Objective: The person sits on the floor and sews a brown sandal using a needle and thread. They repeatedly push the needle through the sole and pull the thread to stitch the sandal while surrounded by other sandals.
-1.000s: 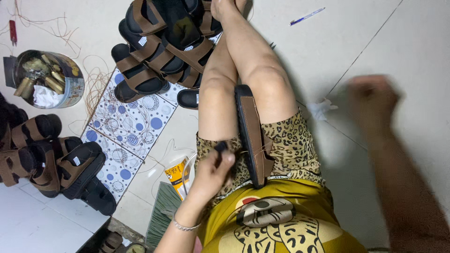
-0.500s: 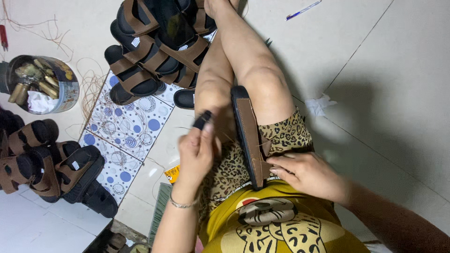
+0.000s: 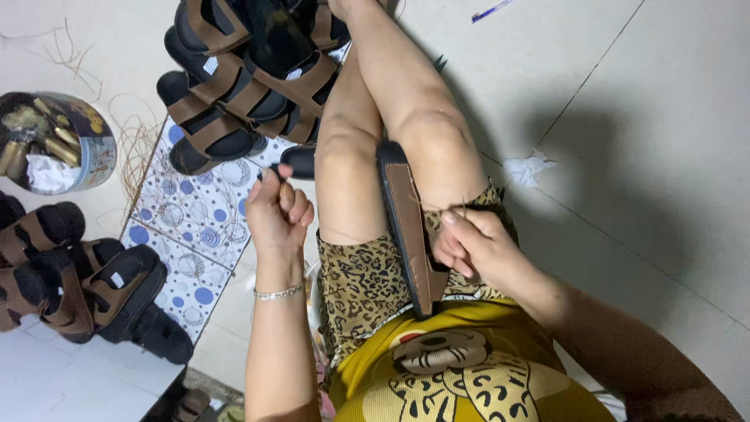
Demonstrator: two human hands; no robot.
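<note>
A black sandal with a brown strap (image 3: 406,227) stands on edge, wedged between my bare thighs. My right hand (image 3: 473,246) rests against its right side, fingers pinched on a thin thread (image 3: 462,209) that rises just above them. My left hand (image 3: 277,211) is lifted to the left of my knee, over the patterned tile. It is closed around a small dark tool (image 3: 266,173), of which only the tip shows above the fingers. A silver bracelet (image 3: 279,293) circles that wrist.
A pile of finished black and brown sandals (image 3: 250,70) lies past my knees, and more sandals (image 3: 78,281) lie at the left. A round tin of small tools (image 3: 51,144) sits far left, with loose threads (image 3: 137,148) beside it. Crumpled paper (image 3: 527,168) lies on the floor at the right.
My right hand has come back from far out on the right to the sandal. My left hand has lifted from my lap up and left with the tool.
</note>
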